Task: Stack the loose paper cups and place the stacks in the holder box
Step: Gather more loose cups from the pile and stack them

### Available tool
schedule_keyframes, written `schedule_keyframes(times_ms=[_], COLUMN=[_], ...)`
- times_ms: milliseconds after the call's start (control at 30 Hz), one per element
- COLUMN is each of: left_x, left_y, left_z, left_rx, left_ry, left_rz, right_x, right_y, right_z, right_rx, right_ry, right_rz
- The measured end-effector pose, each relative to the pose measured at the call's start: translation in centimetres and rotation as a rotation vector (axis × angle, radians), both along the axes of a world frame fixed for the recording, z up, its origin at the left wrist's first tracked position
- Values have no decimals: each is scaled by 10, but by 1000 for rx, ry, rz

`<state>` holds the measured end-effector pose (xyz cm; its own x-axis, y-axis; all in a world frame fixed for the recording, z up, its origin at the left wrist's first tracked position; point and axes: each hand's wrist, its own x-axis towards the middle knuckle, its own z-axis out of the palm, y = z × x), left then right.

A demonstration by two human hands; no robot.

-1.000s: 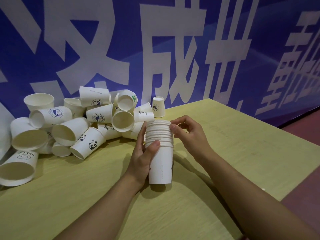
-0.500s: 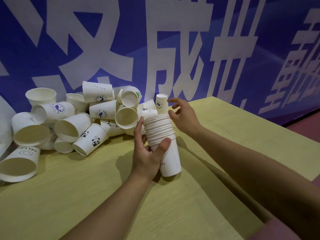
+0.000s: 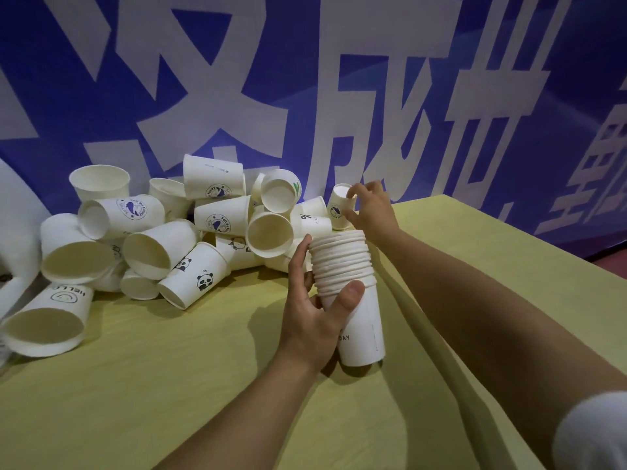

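Ribbed-rimmed paper cup stack (image 3: 349, 290), cylindrical

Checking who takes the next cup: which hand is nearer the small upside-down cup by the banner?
Right. The right hand pinches the small upside-down cup; the left hand is nearer the camera, holding the cup stack.

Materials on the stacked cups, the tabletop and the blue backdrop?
Stack of cups: looks like thin white paper, matte, with rolled rims and printed lettering. Tabletop: yellow-green with faint grain lines, probably a smooth laminate or veneer; cannot tell which. Backdrop: blue with large white characters, soft sheen and slight ripples, likely printed vinyl or fabric.
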<state>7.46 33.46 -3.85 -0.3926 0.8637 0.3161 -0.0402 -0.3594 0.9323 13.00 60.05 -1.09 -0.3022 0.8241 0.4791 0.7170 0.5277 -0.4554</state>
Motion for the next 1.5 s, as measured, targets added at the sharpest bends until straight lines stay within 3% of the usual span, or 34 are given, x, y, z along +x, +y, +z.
schedule_keyframes(times_ms=[167,400,567,933,1067,1233,1400,1500], left_x=[-1,-2,1,1,0,-3,-2,-3], left_y=[-3,-8,-9,-4,-5,-5,-5,-6], left_z=[1,1,4,3,2,1,2,2], left_rx=[-13,-44,-82,-102,-117,-136,-103,-100], left_ry=[10,106,148,95,92,91,91,95], left_rz=[-21,-134,-209,-223,-214,-158,-189,-165], right_x=[22,64,72,78,80,86,91,86], right_y=[-28,-137,-187,-180,-180,-177,-166,-163], right_z=[8,30,20,17,17,19,13,5], right_rx=[11,-315,-494,-544,-466,-367,-283,-168], right_ry=[186,903,1050,986,831,868,742,543], right_rz=[7,137,297,340,344,272,270,159])
